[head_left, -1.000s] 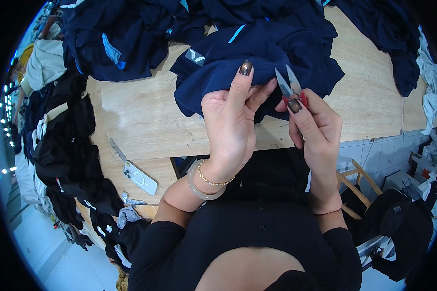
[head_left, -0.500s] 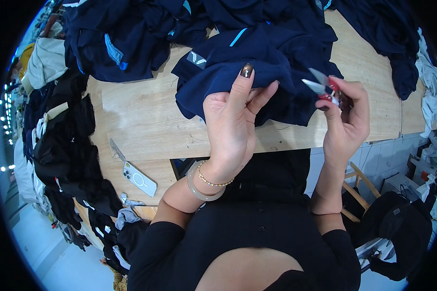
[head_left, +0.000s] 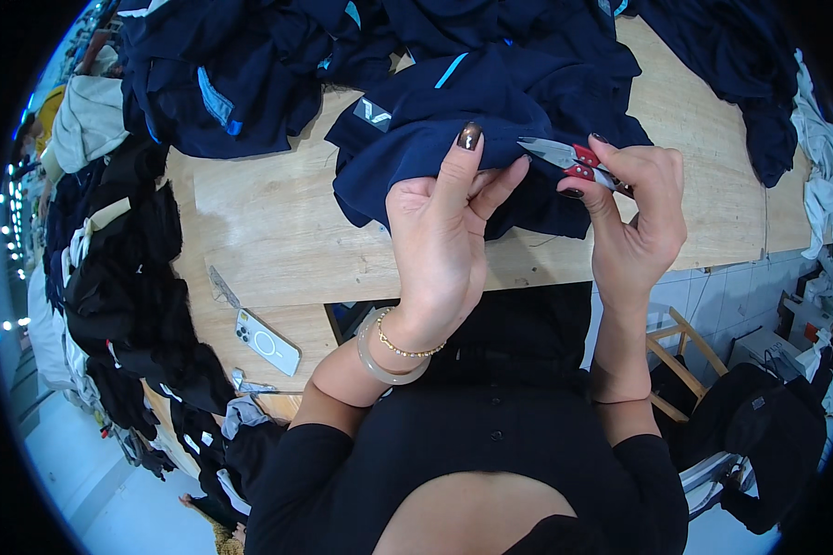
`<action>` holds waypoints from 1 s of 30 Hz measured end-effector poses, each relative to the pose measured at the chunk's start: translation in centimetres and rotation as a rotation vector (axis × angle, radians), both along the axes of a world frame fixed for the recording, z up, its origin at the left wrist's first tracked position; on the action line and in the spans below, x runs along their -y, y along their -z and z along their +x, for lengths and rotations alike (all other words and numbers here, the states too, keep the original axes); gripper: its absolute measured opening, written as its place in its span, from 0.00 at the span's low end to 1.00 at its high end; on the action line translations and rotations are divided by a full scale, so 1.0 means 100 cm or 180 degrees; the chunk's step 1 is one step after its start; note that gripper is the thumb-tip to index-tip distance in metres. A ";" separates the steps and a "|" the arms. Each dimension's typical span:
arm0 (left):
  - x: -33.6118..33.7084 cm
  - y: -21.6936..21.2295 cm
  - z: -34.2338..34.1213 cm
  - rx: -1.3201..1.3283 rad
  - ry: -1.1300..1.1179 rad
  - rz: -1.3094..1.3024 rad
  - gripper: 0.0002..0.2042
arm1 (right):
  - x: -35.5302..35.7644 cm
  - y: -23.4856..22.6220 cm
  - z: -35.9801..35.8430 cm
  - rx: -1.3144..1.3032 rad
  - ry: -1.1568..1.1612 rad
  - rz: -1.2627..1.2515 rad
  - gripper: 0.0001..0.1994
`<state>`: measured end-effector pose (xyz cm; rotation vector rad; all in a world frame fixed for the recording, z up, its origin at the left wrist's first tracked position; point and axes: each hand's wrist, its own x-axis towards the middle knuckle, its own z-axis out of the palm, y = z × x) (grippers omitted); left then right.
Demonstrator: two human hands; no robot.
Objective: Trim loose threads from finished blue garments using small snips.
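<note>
A navy garment (head_left: 389, 157) with a grey patch and a light blue strip lies bunched in front of me on the wooden table. My left hand (head_left: 442, 236) grips its near edge, thumb on top and fingers folded behind the cloth. Red-handled thread snips (head_left: 585, 166) are held in my right hand (head_left: 646, 208), between thumb and fingers. The blades point left, close to my left fingertips and in front of the cloth, nearly together. Whether they touch a thread cannot be made out.
More navy garments (head_left: 250, 74) are heaped along the far side of the table (head_left: 268, 213). A phone (head_left: 267, 340) lies on the wood at the left, beside a row of dark clothes (head_left: 130, 287). To the right stands a wooden stool frame (head_left: 685, 361).
My right hand has brought the snips left, to beside my left fingertips. Their blades have come closer together. My left hand keeps its hold on the garment.
</note>
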<state>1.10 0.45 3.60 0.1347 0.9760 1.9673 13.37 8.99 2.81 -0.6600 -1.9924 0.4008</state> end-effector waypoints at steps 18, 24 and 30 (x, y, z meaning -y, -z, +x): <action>0.003 0.004 -0.005 0.0244 0.0217 0.0342 0.09 | 0.005 0.004 0.006 -0.1276 -0.0527 -0.2047 0.16; 0.006 0.009 -0.004 0.0009 0.0141 0.0589 0.11 | 0.005 0.003 0.013 -0.0525 -0.0026 -0.0759 0.16; 0.004 0.007 0.000 0.0153 0.0025 0.0675 0.12 | 0.025 0.010 0.002 -0.0558 0.0022 -0.0330 0.18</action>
